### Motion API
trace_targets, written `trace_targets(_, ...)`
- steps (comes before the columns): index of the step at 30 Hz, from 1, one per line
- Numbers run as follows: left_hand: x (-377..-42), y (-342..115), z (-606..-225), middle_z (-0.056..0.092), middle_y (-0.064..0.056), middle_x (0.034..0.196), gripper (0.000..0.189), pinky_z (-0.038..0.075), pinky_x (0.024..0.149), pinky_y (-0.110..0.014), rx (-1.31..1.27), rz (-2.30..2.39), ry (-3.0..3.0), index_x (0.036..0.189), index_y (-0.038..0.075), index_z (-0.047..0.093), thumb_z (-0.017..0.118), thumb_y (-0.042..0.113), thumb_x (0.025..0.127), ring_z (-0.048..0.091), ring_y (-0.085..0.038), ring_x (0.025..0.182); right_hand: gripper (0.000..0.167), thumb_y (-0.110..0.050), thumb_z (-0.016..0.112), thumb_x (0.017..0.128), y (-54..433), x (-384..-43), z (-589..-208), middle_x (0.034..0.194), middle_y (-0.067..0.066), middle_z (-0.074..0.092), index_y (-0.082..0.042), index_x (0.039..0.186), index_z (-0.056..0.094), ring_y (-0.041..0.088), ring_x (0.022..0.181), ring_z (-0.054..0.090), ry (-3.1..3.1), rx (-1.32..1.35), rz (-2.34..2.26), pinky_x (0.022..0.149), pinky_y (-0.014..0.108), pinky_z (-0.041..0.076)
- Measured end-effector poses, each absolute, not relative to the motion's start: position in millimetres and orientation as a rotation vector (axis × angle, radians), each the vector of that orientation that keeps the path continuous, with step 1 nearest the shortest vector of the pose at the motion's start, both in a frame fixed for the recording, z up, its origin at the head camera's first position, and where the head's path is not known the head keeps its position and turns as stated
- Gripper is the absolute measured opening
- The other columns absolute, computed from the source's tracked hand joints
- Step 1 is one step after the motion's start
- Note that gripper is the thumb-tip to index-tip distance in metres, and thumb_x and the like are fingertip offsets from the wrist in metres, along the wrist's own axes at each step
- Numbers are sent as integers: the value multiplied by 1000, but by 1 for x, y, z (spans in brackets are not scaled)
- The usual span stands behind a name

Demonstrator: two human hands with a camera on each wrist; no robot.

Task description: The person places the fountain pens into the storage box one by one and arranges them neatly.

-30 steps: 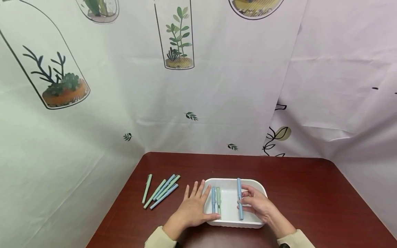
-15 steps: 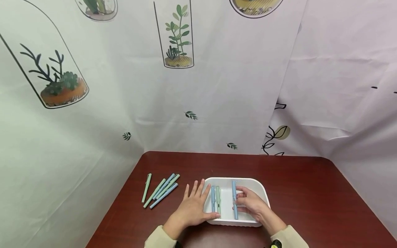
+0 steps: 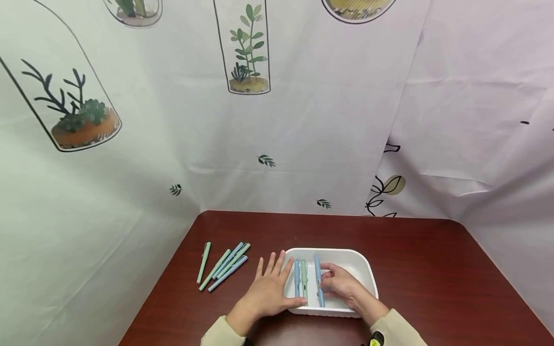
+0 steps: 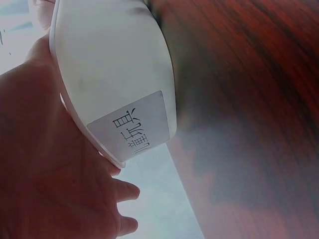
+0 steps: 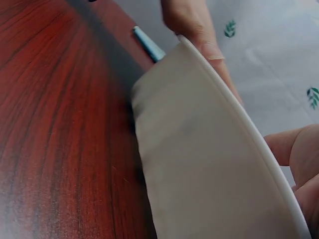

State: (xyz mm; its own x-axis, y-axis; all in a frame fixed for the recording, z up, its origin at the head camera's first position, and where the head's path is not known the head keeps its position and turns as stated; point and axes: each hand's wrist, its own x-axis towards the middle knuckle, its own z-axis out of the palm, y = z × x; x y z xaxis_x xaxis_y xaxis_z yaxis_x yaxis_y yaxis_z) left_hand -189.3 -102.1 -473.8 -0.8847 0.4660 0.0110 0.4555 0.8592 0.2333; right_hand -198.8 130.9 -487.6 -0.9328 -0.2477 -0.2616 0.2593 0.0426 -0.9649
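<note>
My right hand (image 3: 342,287) pinches a light blue pen (image 3: 319,281) upright in line with the others, inside a white plastic tray (image 3: 365,274). To the left in the tray lie another blue pen (image 3: 296,278) and a green pen (image 3: 304,278), side by side. My left hand (image 3: 269,290) rests with spread, straight fingers on the tray's left rim, its thumb over the near left corner. In the left wrist view, the tray's outer wall (image 4: 109,59) bears a printed label (image 4: 134,127). The right wrist view shows the tray wall (image 5: 199,144), but the held pen is hidden there.
Left of the tray, several green and blue pens (image 3: 227,266) lie in a loose, partly overlapping pile on the dark red table (image 3: 415,269). One green pen (image 3: 204,263) lies a little apart from them. A patterned cloth (image 3: 324,144) hangs behind the table.
My right hand has carried the blue pen leftward within the tray, closer to the two pens lying there. The left hand has stayed in place on the rim.
</note>
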Motion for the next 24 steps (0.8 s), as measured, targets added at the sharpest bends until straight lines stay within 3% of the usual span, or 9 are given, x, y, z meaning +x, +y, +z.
trace_targets(6,-189,-100,-476,15,-15,169,107,9,120,-64,739,339,2989,161,13,28,54,82,83,14,-40,155,64,12,60,77,123,-199,-487,89,10,47,16,139,41,21,80,57,2048,92,-1894,70,36,58)
trace_targets(24,-190,-101,-476,17,-16,168,107,10,120,-63,748,325,3001,161,13,28,55,82,83,14,-39,155,57,13,61,78,113,-202,-488,90,15,53,16,133,48,22,80,60,2186,153,-1739,68,34,58)
